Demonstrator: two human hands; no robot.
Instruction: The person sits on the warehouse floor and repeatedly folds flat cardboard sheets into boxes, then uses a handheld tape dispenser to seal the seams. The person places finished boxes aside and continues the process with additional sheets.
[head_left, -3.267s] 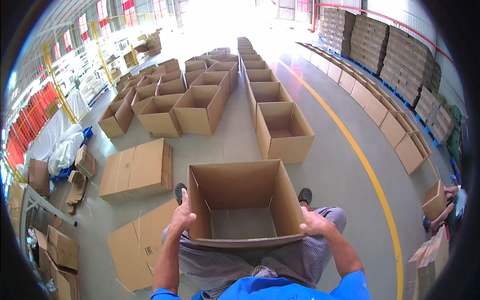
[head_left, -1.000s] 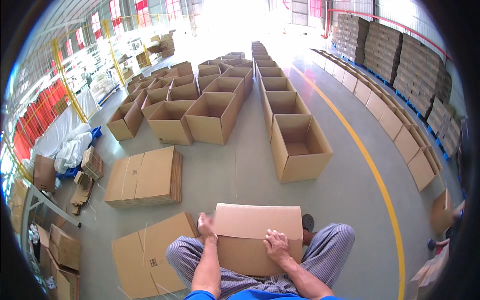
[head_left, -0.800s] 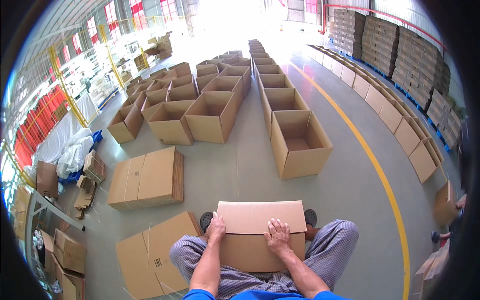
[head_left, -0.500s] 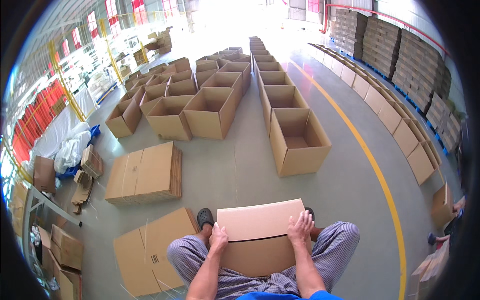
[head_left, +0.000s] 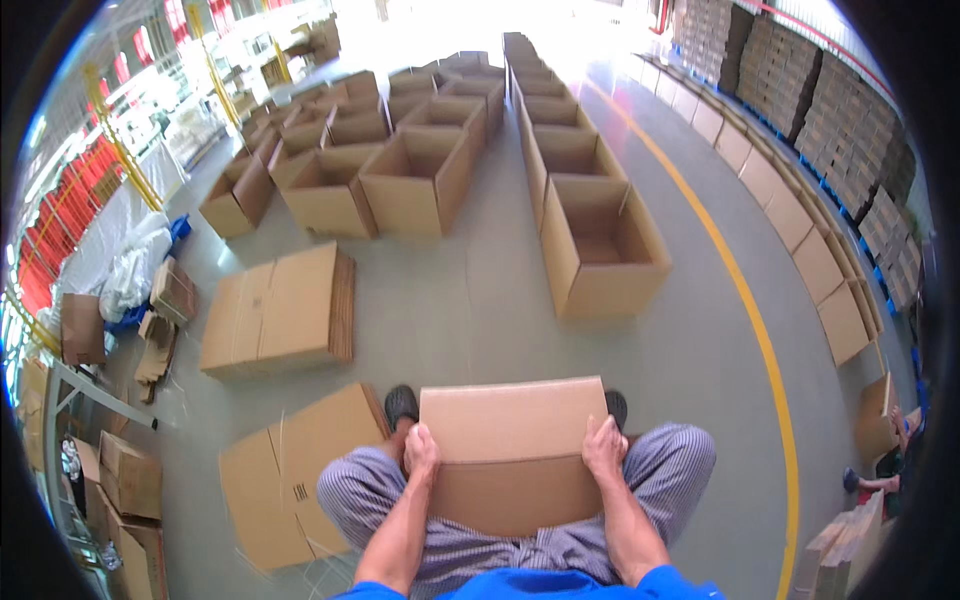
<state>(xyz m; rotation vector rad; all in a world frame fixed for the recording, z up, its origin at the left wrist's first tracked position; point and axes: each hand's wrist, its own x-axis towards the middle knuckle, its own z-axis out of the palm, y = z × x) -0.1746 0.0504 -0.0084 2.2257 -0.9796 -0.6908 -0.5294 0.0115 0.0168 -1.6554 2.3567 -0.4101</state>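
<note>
A brown cardboard box (head_left: pixel 510 422) sits between my knees, its lighter far panel meeting a darker near panel along a thin seam. My left hand (head_left: pixel 422 450) is closed on the box's left edge, near the seam. At the opposite edge, my right hand (head_left: pixel 604 447) is closed around the cardboard with its fingers curled. The undersides of both grips are hidden. To the left, flat cardboard sheets (head_left: pixel 250 500) lie on the floor beside my left leg, with a strapped stack of flattened boxes (head_left: pixel 270 310) beyond them.
Open boxes (head_left: pixel 410 175) stand in a cluster ahead, beside a straight row of open boxes (head_left: pixel 605 240). A yellow floor line (head_left: pixel 735 285) curves along the right. Past it are more boxes (head_left: pixel 785 220) and a person's hand (head_left: pixel 905 425) by a carton. A metal frame (head_left: pixel 95 395) stands left.
The dark gap between the box's two panels has closed to a thin seam. My right hand has gone from lying on the panel to gripping its right edge; my left hand has shifted slightly left.
</note>
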